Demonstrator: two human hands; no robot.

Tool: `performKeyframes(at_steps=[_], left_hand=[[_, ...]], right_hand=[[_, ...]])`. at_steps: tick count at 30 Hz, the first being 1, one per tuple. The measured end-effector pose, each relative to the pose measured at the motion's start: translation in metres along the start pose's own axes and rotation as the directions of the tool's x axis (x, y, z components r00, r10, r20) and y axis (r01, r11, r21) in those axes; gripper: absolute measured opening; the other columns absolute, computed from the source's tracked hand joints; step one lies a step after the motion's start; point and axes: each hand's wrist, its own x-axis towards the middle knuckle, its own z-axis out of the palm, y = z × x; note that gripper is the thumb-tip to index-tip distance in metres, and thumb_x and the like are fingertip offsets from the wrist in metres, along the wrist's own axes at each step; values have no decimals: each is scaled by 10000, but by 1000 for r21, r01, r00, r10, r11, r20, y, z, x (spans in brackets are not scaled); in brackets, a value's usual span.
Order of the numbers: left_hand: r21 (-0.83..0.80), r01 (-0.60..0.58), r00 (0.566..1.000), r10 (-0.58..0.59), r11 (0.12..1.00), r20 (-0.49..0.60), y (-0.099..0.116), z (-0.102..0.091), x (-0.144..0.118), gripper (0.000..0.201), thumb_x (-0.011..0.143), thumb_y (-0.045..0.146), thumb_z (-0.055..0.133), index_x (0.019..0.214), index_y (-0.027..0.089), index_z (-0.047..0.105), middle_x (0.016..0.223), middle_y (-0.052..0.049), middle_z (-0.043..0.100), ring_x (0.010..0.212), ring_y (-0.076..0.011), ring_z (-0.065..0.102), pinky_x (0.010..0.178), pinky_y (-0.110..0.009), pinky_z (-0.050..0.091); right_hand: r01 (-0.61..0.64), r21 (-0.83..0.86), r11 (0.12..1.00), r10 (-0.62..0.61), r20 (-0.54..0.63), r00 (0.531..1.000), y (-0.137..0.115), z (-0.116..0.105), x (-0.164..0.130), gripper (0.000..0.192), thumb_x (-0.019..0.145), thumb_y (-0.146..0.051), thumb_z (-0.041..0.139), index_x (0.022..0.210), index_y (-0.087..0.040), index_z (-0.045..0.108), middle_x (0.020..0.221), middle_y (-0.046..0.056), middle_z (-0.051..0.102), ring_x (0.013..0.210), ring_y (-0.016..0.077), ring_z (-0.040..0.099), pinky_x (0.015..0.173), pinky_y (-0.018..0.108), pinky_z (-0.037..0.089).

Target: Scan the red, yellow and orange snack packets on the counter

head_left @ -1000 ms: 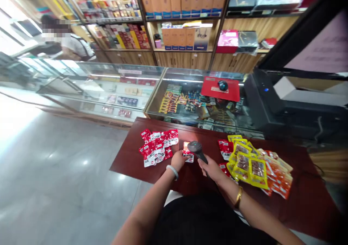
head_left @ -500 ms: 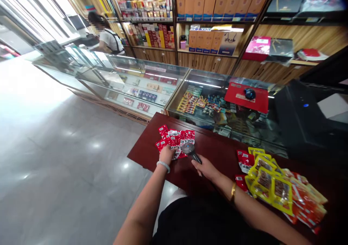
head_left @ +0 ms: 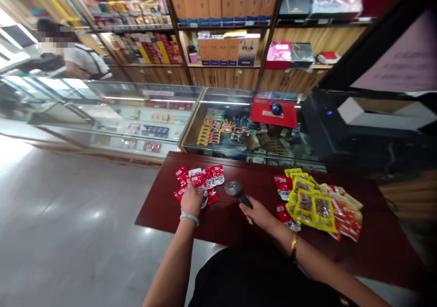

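My left hand [head_left: 192, 201], a pale bangle at its wrist, is at the near side of a pile of shiny red snack packets [head_left: 212, 175]. Its thumb and fingers are closed on a packet; the fingertips are partly hidden among the red and white wrappers. My right hand [head_left: 258, 213] is wrapped round the handle of a dark barcode scanner [head_left: 234, 188]. The scanner's head, with a small blue light, is held over the table just right of the red pile, apart from it.
The dark red table [head_left: 239, 229] also bears yellow snack packets [head_left: 305, 202] and orange packets [head_left: 346, 216] at the right. Behind it stands a glass display counter [head_left: 193, 116] with a red mat [head_left: 290, 116] on top. A black machine [head_left: 327, 134] is at right. Another person [head_left: 85, 59] stands far left.
The view has turned to the right, so the scene sits further left. The scanner was over the edge of the red pile and now has a gap from it. My left hand stays at the pile.
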Motion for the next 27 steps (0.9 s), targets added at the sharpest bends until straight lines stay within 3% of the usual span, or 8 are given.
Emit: performKeyframes(at_steps=[4, 7, 10, 13, 17, 19, 22, 27], left_hand=[[-49, -242, 967, 245, 969, 74, 69, 23, -8, 389, 875, 498, 560, 1079, 167, 559, 1060, -143, 653, 996, -264, 637, 817, -326, 454], [-131, -397, 890, 416, 909, 186, 129, 47, -23, 274, 865, 394, 602, 1026, 173, 615, 1045, -125, 670, 989, -227, 637, 847, -296, 448], [-233, -472, 803, 524, 850, 285, 182, 74, -41, 190, 836, 246, 614, 1001, 170, 668, 1026, -126, 693, 963, -211, 646, 852, -280, 452], [-353, -496, 709, 605, 793, 362, 224, 102, -56, 224, 795, 149, 611, 996, 155, 711, 1002, -130, 720, 931, -206, 663, 844, -268, 460], [-476, -346, 640, 574, 809, 510, 264, 138, -71, 164, 780, 167, 626, 886, 122, 742, 780, -93, 731, 727, -180, 668, 701, -246, 474], [-481, -274, 632, 533, 833, 562, 278, 152, -76, 149, 785, 218, 638, 835, 118, 736, 699, -73, 710, 630, -161, 643, 638, -239, 462], [-431, -255, 662, 482, 865, 574, 291, 165, -80, 209, 819, 309, 620, 827, 123, 714, 686, -78, 702, 587, -155, 630, 617, -243, 455], [-387, -257, 759, 433, 886, 487, 303, 176, -82, 429, 804, 437, 661, 1110, 143, 596, 895, -116, 729, 634, -166, 650, 632, -251, 464]], right_hand=[[-15, 38, 999, 19, -110, 994, 11, -29, -18, 591, 799, -599, 600, 1200, -173, 516, 584, -102, 462, 373, 72, 425, 380, 207, 336], [-27, 66, 997, 39, -196, 980, 23, -50, -31, 567, 796, -597, 591, 1168, -176, 513, 563, -109, 458, 358, 73, 414, 369, 205, 323], [-40, 98, 994, 66, -277, 959, 34, -71, -46, 549, 776, -603, 597, 1118, -182, 508, 542, -119, 449, 342, 73, 401, 366, 207, 317], [-40, 136, 990, 86, -353, 932, 40, -92, -61, 484, 768, -610, 599, 1008, -198, 513, 508, -126, 424, 344, 74, 389, 375, 207, 320], [-26, 210, 977, 120, -449, 885, 47, -121, -82, 470, 759, -630, 609, 935, -205, 512, 510, -114, 429, 362, 73, 389, 391, 209, 330], [-14, 235, 972, 129, -482, 866, 52, -133, -92, 477, 753, -634, 622, 932, -204, 521, 517, -104, 442, 369, 76, 397, 390, 211, 327], [7, 254, 967, 129, -516, 847, 63, -148, -102, 483, 753, -630, 634, 950, -201, 534, 523, -97, 454, 370, 78, 403, 388, 213, 323], [23, 279, 960, 133, -528, 839, 77, -159, -105, 485, 769, -633, 618, 975, -201, 535, 532, -97, 469, 369, 77, 403, 392, 212, 328]])
